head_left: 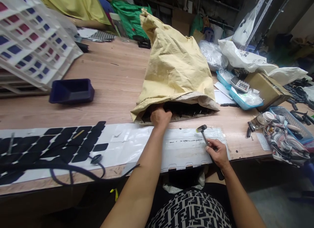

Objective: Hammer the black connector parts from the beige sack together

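Observation:
My left hand (160, 115) reaches into the mouth of a large yellow sack (176, 64) lying on the table. Its fingers are hidden in the shadow there, so what they touch cannot be seen. Dark pieces (187, 109) show inside the opening, too shaded to name. Closed round the handle of a small hammer (202, 128), my right hand (218, 152) is above the front edge of the table. The hammer's head points away from me, over a flat white sheet (181, 149). Flat black pieces (80, 136) lie in rows on white sheeting at the left.
A dark blue tray (71, 92) and a white plastic crate (36, 41) stand on the left. At the right are blue baskets (245, 98), a calculator (239, 84), a cardboard box (268, 87) and a jar (263, 120). A black cable (85, 171) crosses the front left. Another person's arm shows at the back left.

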`<action>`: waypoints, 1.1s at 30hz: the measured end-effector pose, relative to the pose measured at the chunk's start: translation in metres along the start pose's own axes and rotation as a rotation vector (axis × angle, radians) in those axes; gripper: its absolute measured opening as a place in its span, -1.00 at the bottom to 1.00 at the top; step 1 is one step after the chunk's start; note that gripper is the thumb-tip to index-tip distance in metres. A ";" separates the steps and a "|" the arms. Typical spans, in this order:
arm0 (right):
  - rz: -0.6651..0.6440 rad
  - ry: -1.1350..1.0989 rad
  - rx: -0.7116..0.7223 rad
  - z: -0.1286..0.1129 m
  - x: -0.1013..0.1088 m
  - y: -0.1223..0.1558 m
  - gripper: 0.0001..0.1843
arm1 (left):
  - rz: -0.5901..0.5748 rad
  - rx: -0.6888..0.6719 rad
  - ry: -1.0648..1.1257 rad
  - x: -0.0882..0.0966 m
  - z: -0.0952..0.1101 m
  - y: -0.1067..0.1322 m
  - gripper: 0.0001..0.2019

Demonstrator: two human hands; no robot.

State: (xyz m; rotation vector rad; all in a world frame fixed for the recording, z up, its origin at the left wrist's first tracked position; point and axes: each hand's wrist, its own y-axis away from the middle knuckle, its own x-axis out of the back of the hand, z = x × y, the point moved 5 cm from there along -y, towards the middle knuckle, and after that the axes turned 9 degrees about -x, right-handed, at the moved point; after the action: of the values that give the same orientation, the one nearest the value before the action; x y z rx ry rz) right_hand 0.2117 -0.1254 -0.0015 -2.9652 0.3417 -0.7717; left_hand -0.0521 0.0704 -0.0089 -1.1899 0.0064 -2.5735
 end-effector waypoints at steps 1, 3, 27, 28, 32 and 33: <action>0.002 -0.002 -0.002 0.000 0.000 0.000 -0.66 | -0.005 -0.033 0.008 -0.004 -0.002 -0.002 -0.62; -0.002 -0.002 -0.004 -0.001 0.000 0.000 -0.65 | 0.036 -0.091 0.035 -0.007 -0.006 -0.004 -0.60; -0.026 -0.055 -0.011 0.000 0.002 0.002 -0.66 | -0.427 -0.746 0.304 -0.005 0.018 0.135 -0.83; -0.029 -0.054 -0.011 0.000 0.002 0.002 -0.66 | -0.428 -0.748 0.299 -0.006 0.019 0.134 -0.83; -0.043 -0.025 -0.011 -0.001 0.003 0.003 -0.67 | -0.428 -0.748 0.278 -0.009 0.019 0.134 -0.83; -0.051 -0.011 -0.006 -0.001 0.003 0.004 -0.67 | -0.428 -0.751 0.273 -0.009 0.019 0.134 -0.82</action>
State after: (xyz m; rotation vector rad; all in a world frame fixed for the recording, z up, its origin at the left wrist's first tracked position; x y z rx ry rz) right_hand 0.2132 -0.1301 0.0008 -2.9932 0.2698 -0.7606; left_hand 0.0039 -0.0524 -0.0212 -1.1225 0.9467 -3.2237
